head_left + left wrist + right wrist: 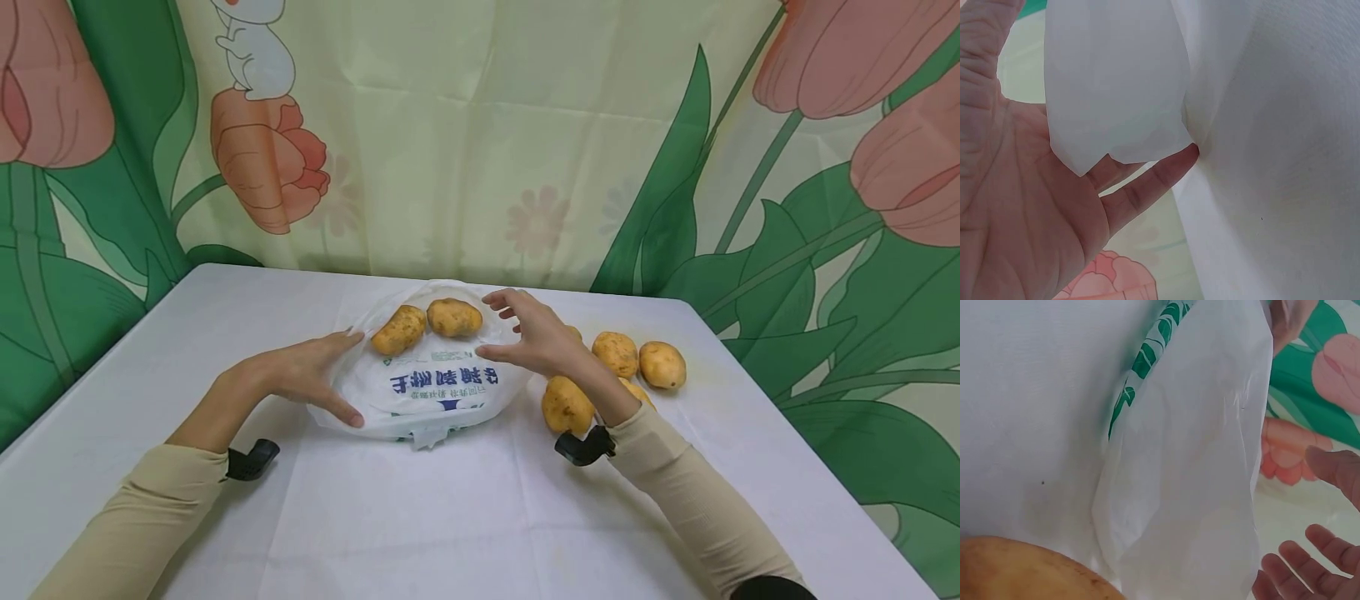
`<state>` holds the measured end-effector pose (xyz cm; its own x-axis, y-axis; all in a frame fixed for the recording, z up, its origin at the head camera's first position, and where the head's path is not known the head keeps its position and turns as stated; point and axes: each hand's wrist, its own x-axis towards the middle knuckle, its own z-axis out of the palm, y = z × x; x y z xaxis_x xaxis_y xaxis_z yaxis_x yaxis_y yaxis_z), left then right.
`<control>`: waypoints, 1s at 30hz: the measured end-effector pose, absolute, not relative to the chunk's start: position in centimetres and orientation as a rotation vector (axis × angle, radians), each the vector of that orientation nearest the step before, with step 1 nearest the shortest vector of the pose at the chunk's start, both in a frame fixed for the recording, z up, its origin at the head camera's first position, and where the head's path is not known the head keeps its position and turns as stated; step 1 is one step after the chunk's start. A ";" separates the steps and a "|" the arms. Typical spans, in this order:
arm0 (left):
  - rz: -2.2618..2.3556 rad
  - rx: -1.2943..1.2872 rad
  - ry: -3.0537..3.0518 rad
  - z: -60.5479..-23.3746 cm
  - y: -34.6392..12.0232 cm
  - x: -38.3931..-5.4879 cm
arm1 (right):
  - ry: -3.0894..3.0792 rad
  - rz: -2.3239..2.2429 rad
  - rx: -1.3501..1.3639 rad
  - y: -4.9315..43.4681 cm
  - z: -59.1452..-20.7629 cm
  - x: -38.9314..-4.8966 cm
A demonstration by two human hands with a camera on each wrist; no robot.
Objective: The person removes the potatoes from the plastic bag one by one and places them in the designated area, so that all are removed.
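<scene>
White plastic bag (pixel 375 400) sits mid-tabletop (pixel 405 517), mouth spread wide, printed text visible inside. Two potatoes in it, toward the bag's far side: left one (pixel 399 331) tilted, right one (pixel 454 318) lying flatter, near each other. Left hand (pixel 311 372) at the bag's left edge, thumb and fingers wide apart, bag film between them; grips nothing. Right hand (pixel 536 337) at the bag's right edge, also wide, grips nothing. Loose potatoes (pixel 662 365) right of the bag, some partly hidden by the right forearm. Floral backdrop (pixel 465 167) hangs beyond the bag.
</scene>
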<state>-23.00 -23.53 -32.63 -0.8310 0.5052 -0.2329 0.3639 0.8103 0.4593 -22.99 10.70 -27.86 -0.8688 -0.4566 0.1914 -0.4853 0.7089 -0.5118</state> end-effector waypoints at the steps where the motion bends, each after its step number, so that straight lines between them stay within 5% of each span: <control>1: 0.573 0.657 2.649 -32.6 -23.5 -23.0 | -2.858 0.873 0.799 10.6 -27.9 -23.1; 30: 0.580 0.650 2.648 -32.5 -23.5 -22.7 | -3.002 0.856 0.852 6.7 -26.7 -26.5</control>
<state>-22.73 -23.46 -32.46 -0.8328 0.5011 -0.2353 0.3569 0.8109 0.4638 -26.55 6.71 -26.74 -0.8571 -0.5125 0.0520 -0.4629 0.7219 -0.5144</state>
